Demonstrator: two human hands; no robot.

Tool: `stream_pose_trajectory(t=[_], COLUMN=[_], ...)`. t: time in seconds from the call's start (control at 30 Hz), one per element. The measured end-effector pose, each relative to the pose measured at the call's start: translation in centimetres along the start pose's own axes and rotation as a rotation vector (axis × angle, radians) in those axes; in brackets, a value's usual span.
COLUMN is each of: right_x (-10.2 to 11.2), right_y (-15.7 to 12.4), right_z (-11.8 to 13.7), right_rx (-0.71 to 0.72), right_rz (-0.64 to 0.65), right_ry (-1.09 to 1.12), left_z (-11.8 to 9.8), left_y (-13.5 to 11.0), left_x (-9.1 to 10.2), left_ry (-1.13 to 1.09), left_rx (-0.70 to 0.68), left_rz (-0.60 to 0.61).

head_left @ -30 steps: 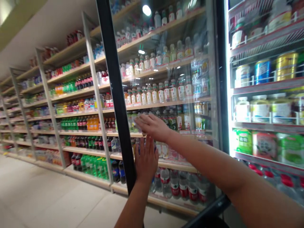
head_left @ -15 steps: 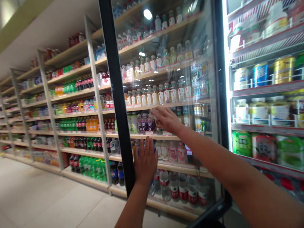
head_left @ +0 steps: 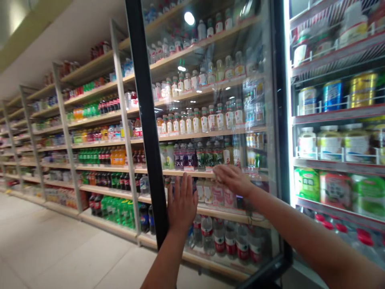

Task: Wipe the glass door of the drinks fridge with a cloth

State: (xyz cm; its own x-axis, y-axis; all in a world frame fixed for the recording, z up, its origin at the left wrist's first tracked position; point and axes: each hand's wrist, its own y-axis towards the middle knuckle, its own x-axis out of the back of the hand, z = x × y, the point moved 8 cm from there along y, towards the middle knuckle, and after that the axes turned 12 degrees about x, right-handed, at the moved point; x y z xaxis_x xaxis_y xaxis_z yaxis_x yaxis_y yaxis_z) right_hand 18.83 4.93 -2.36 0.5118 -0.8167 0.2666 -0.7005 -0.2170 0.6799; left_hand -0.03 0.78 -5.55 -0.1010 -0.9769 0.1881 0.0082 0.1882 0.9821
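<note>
A glass cooler door (head_left: 240, 60) with a black frame (head_left: 146, 120) stands swung outward in front of me. My left hand (head_left: 181, 202) lies flat on the glass beside the frame's edge, fingers stretched upward. My right hand (head_left: 233, 179) presses on the glass further right, at about the same height, fingers flat and pointing left; I cannot tell whether anything is under it. Shelved bottles show through the glass.
The lit cooler interior (head_left: 337, 116) on the right holds jars, cans and green packs on wire shelves. Long wooden store shelves (head_left: 90, 144) full of drink bottles run along the left. A pale tiled floor (head_left: 60, 249) stretches down the aisle.
My right hand has slid across the glass from upper left toward the right and down. My left hand has stayed on the glass by the frame.
</note>
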Motion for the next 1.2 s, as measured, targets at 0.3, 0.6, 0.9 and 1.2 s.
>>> stream_pose_trajectory(t=[0.3, 0.6, 0.9, 1.2], right_x=[-0.9, 2.5, 2.7, 0.0], right_y=[0.9, 3.7, 1.3, 5.3], right_z=[1.2, -6.4, -9.5, -1.2], right_rx=[-0.02, -0.497, -0.559, -0.044], right_rz=[-0.011, -0.313, -0.308, -0.099], right_ry=[0.03, -0.137, -0.099, -0.014], left_z=[-0.8, -2.4, -3.3, -3.2], left_y=[1.7, 13.8, 15.6, 15.6], left_x=[2.0, 3.2, 1.6, 1.4], left_ry=[-0.001, -0.024, -0.017, -0.055], left_rx=[0.044, -0.031, -0.071, -0.067], left_rz=[-0.083, -0.083, -0.015, 0.003])
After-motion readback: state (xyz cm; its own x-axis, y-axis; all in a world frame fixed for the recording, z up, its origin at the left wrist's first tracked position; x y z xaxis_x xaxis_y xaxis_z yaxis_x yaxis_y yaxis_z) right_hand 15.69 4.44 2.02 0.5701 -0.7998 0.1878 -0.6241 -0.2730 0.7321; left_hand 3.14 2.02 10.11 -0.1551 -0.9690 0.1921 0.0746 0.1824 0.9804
